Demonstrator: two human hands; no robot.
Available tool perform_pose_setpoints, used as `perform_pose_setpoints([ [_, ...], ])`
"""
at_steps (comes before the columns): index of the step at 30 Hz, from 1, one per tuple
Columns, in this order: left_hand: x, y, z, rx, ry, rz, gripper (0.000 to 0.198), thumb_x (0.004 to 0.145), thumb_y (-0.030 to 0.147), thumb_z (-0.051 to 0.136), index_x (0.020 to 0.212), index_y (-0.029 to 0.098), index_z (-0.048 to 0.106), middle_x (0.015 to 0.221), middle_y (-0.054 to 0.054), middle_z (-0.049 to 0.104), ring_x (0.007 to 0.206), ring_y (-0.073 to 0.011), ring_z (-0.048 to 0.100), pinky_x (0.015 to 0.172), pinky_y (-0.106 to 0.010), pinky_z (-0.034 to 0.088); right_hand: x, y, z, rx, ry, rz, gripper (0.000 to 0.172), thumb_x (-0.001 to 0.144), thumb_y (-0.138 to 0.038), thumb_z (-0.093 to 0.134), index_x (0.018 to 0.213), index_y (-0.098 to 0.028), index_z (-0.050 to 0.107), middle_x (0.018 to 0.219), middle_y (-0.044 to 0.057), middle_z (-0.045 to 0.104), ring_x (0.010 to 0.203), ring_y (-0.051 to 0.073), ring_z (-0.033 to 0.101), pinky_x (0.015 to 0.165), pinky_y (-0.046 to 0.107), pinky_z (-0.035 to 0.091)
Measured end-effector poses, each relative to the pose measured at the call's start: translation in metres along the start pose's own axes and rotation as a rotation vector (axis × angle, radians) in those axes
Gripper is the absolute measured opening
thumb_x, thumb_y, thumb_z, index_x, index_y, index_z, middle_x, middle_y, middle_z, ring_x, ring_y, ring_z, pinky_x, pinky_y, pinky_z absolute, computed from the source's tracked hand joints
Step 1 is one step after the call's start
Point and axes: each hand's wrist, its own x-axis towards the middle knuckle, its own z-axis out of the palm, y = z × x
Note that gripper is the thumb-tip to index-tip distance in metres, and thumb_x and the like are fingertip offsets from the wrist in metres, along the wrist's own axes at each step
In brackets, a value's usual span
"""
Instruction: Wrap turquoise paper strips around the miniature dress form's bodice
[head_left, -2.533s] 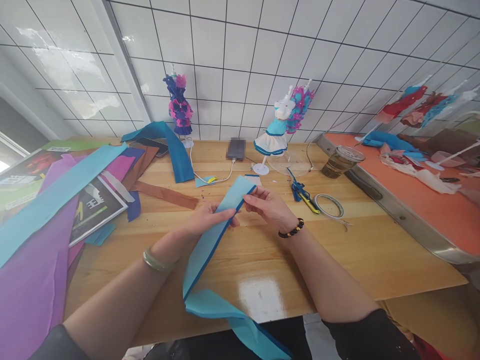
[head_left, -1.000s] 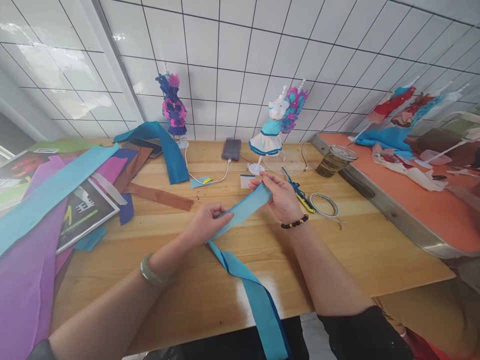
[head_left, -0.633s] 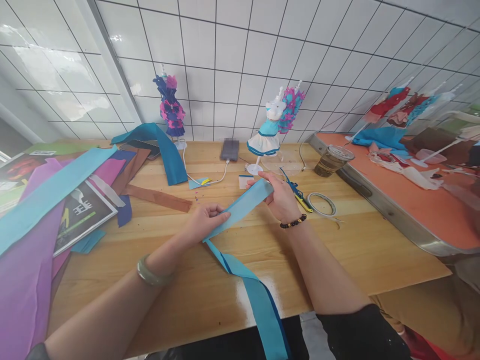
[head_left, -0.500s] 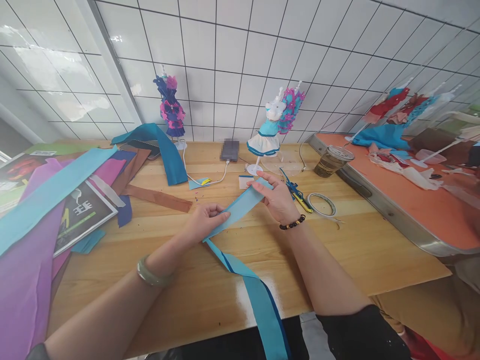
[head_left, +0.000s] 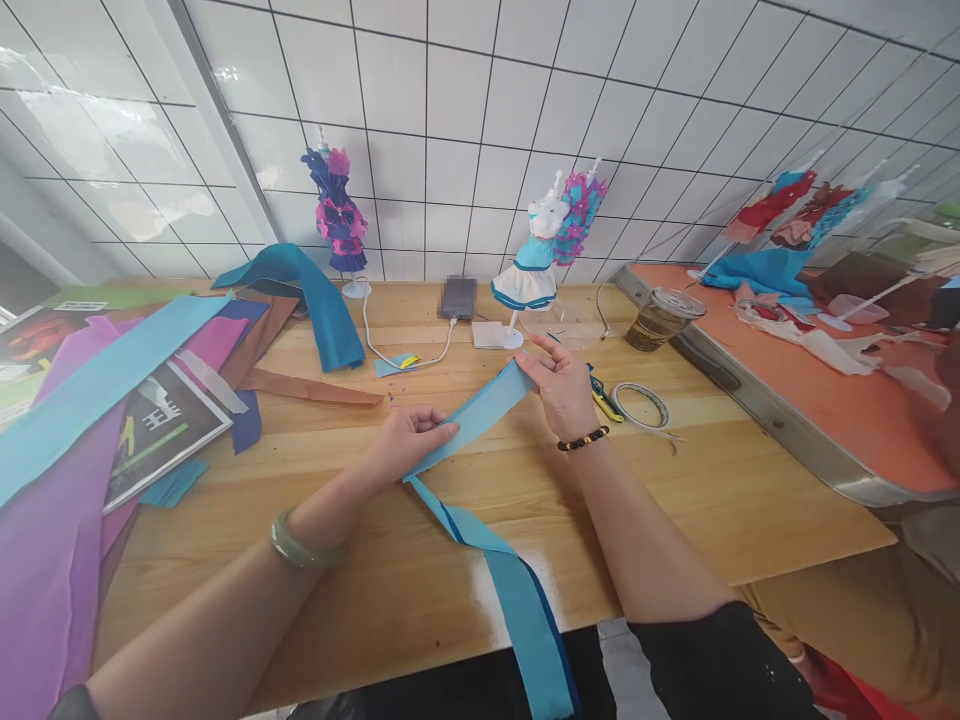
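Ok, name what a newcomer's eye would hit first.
First, the light blue strip held between the left hand and right hand, its tail hanging over the near edge of the table. Then the navy and pink dress by the tiled wall, and purple cloth at far left.

Single head-worn view: scene seen from above near edge of varnished pale wooden table point(head_left: 712, 500), faced forward and down. Bare left hand point(head_left: 409, 440) and bare right hand point(head_left: 562, 392) framed centrally, at close range; white tiled wall with dark joints point(head_left: 457, 100) taken in beyond.
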Motion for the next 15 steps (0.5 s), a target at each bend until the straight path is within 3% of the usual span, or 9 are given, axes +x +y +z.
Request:
perform_pose_setpoints([
  [4, -0.001, 0.002, -0.003, -0.055, -0.066, -0.023, 0.035, 0.072, 0.048, 0.070, 0.081, 0.015, 0.063, 0.064, 0.000, 0.065, 0.048, -0.0082, 0.053, 0.044, -0.019, 0.041, 0.002, 0.002, -0.001, 0.034, 0.048, -0.014, 0.058, 0.056, -0.038, 0.081, 0.106, -0.019, 0.059, 0.070, 0.001, 0.071, 0.074, 0.020, 0.067, 0.063, 0.030, 0.051],
  [10, -0.001, 0.001, -0.006, -0.132, -0.207, 0.017, 0.037, 0.071, 0.040, 0.074, 0.098, 0.016, 0.067, 0.078, -0.003, 0.070, 0.059, -0.0104, 0.059, 0.062, -0.025, 0.050, 0.011, 0.004, -0.008, 0.140, 0.115, 0.023, 0.051, 0.058, -0.036, 0.079, 0.102, -0.021, 0.058, 0.073, 0.002, 0.072, 0.076, 0.021, 0.067, 0.057, 0.029, 0.050],
  [15, -0.004, 0.004, -0.006, -0.131, -0.236, 0.022, 0.033, 0.073, 0.042, 0.071, 0.087, 0.014, 0.065, 0.076, -0.005, 0.071, 0.063, -0.0123, 0.060, 0.064, -0.026, 0.049, 0.015, 0.006, -0.011, 0.187, 0.117, 0.058, 0.046, 0.059, -0.035, 0.078, 0.098, -0.022, 0.059, 0.074, 0.002, 0.072, 0.073, 0.019, 0.066, 0.054, 0.027, 0.050],
])
